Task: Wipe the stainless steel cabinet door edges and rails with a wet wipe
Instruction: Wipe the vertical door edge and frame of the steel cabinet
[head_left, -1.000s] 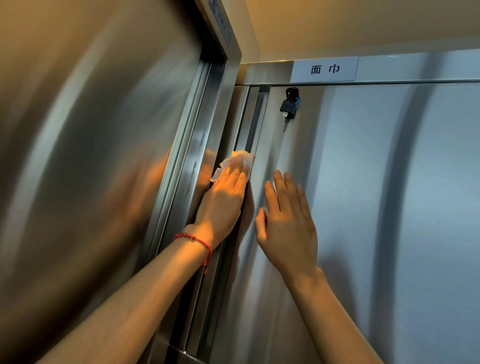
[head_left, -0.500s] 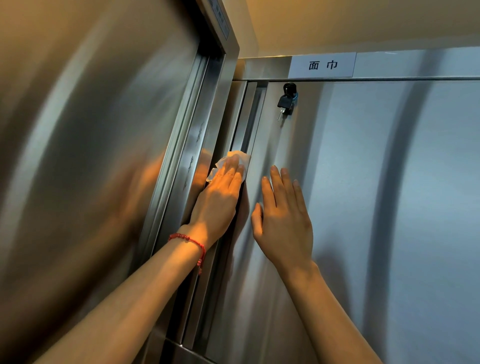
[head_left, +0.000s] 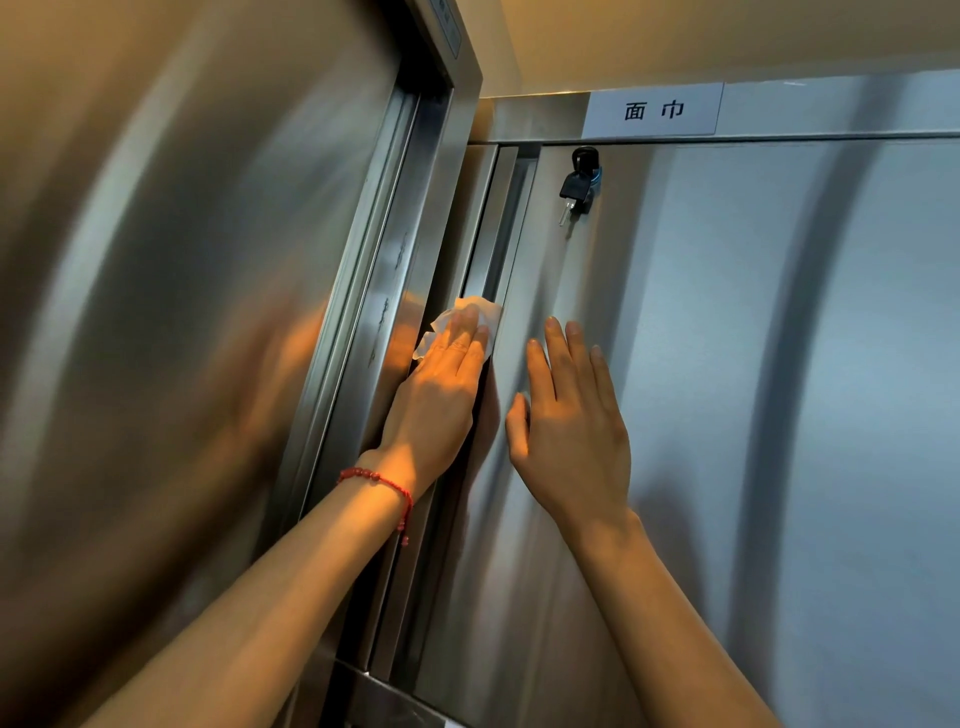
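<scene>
White wet wipe (head_left: 470, 319) under flat left hand (head_left: 436, 400) on door edge (head_left: 511, 291); right hand (head_left: 569, 426) flat, holding nothing.

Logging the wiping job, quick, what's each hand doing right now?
Left hand: open, straight fingers pressing the wet wipe against the door edge rail.
Right hand: open, flat on the cabinet door, holding nothing.

My left hand (head_left: 441, 395) presses the wipe (head_left: 470, 325) left of the door (head_left: 727, 415), seemingly on its rail; my right hand (head_left: 566, 421) lies flat on the door.
</scene>
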